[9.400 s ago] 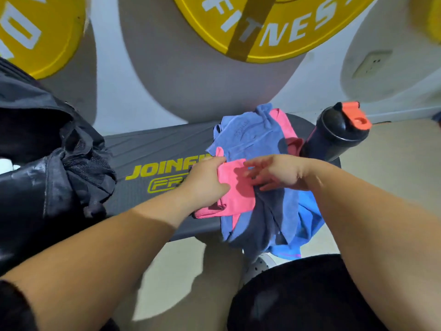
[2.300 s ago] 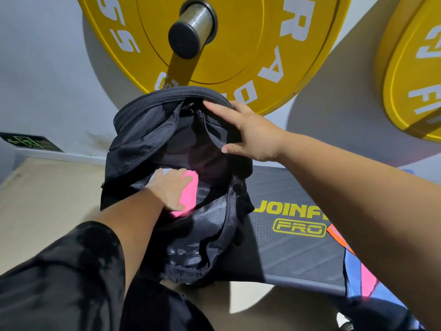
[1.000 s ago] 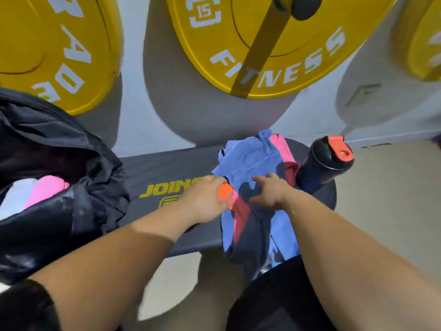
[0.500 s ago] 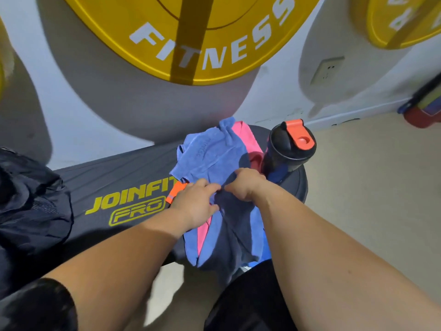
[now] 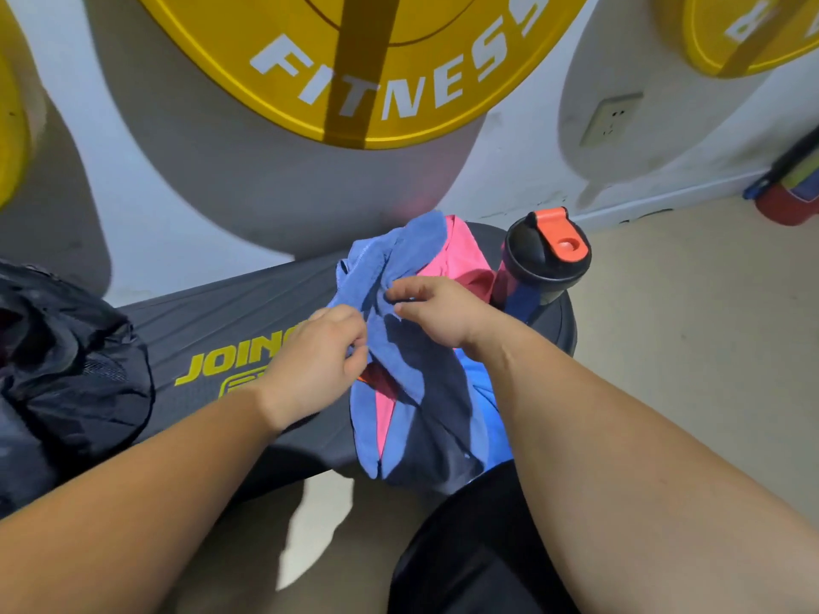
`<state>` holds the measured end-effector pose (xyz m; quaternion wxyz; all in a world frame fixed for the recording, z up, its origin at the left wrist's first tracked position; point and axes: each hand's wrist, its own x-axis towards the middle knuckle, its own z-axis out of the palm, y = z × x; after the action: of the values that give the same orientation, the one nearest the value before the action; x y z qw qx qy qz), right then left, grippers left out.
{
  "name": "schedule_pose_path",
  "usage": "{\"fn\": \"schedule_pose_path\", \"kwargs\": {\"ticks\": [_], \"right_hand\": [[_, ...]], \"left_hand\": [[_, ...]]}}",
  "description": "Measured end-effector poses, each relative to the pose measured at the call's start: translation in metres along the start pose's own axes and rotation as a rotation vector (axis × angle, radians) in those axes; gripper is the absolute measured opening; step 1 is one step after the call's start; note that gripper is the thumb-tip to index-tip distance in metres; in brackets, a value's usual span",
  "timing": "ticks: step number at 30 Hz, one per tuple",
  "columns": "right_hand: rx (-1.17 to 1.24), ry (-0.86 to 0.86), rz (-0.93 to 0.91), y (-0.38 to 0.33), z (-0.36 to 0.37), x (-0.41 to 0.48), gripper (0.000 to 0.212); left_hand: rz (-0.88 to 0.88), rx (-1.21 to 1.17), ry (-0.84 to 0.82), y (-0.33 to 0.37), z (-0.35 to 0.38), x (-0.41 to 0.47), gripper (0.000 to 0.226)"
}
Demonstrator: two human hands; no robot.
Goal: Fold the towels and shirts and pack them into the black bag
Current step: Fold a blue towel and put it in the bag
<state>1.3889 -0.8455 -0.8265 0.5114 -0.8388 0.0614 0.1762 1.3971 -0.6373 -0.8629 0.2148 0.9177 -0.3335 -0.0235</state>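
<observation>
left hand: knuckles up, fingers curled in and pinching a fold at the left edge of the blue cloth.
right hand: thumb and forefinger nipped on the same cloth, close to the left hand but not touching it.
blue cloth: soft, nubbly weave with a stitched hem band. it bunches into ridges between and beyond the hands, and its lower part drapes in loose folds over the bench edge below the wrists.
pink cloth: smoother fabric lying under the blue one. it shows beyond the right hand and as a narrow strip below the left hand.
bench: dark pad with fine ribbed lines and a rounded end. the left hand partly covers its yellow lettering.
black bag: crumpled, slightly glossy fabric with a mesh patch, on the bench well to the left of the left hand.
shaker bottle: upright, with a round black lid and an orange flip cap, just beyond and to the right of the right hand.
weight plate: smooth yellow disc with white letters, against the wall far beyond both hands.
</observation>
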Motion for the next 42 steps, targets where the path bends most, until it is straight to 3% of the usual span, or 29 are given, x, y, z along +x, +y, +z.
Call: {"fn": "schedule_pose_path", "kwargs": {"ticks": [3, 5, 9, 14, 16, 18, 20, 22, 25, 27, 30, 33, 35, 39, 42], "right_hand": [[0.034, -0.154, -0.016, -0.009, 0.008, -0.003, 0.034], [-0.024, -0.234, -0.021, -0.011, 0.018, -0.003, 0.038], [-0.472, -0.285, -0.028, -0.001, 0.037, 0.004, 0.04], [-0.734, -0.267, -0.051, 0.0, 0.044, 0.009, 0.038], [-0.731, -0.249, -0.05, -0.001, 0.044, 0.009, 0.036], [-0.754, -0.293, -0.012, 0.002, 0.044, 0.008, 0.036], [-0.786, -0.334, 0.015, 0.005, 0.045, 0.007, 0.035], [-0.754, -0.32, 0.015, 0.007, 0.046, 0.008, 0.029], [-0.679, -0.293, -0.001, 0.008, 0.046, 0.011, 0.024], [-0.702, -0.332, 0.01, 0.009, 0.046, 0.015, 0.011], [-0.789, -0.411, 0.043, 0.012, 0.048, 0.019, 0.012], [-0.801, -0.437, 0.075, 0.016, 0.049, 0.021, 0.047], [-0.735, -0.444, 0.085, 0.015, 0.049, 0.021, 0.059], [-0.698, -0.509, 0.028, 0.013, 0.053, 0.022, 0.058], [-0.791, -0.654, 0.006, 0.01, 0.062, 0.025, 0.048]], "left_hand": [[-0.016, 0.042, -0.075, -0.014, -0.028, -0.033, 0.016], [-0.075, 0.133, -0.215, -0.025, -0.037, -0.054, 0.016], [-0.231, 0.426, -0.625, -0.035, -0.043, -0.086, 0.015], [-0.384, 0.492, -0.876, -0.039, -0.038, -0.109, 0.027], [-0.407, 0.394, -0.821, -0.04, -0.034, -0.108, 0.028], [-0.409, 0.271, -0.644, -0.041, -0.03, -0.101, 0.028], [-0.337, 0.204, -0.458, -0.039, -0.026, -0.088, 0.024], [-0.256, 0.168, -0.369, -0.034, -0.02, -0.07, 0.035], [-0.199, 0.132, -0.381, -0.021, -0.01, -0.036, 0.06], [-0.167, 0.167, -0.508, -0.016, -0.002, -0.016, 0.066], [-0.129, 0.318, -0.681, -0.019, 0.012, 0.0, 0.066], [-0.185, 0.268, -0.547, -0.03, 0.015, 0.006, 0.057], [-0.228, 0.21, -0.472, -0.039, 0.017, 0.006, 0.052], [-0.232, 0.437, -0.546, -0.057, 0.013, -0.003, 0.049], [-0.304, 0.624, -0.476, -0.061, 0.006, -0.009, 0.038]]}}
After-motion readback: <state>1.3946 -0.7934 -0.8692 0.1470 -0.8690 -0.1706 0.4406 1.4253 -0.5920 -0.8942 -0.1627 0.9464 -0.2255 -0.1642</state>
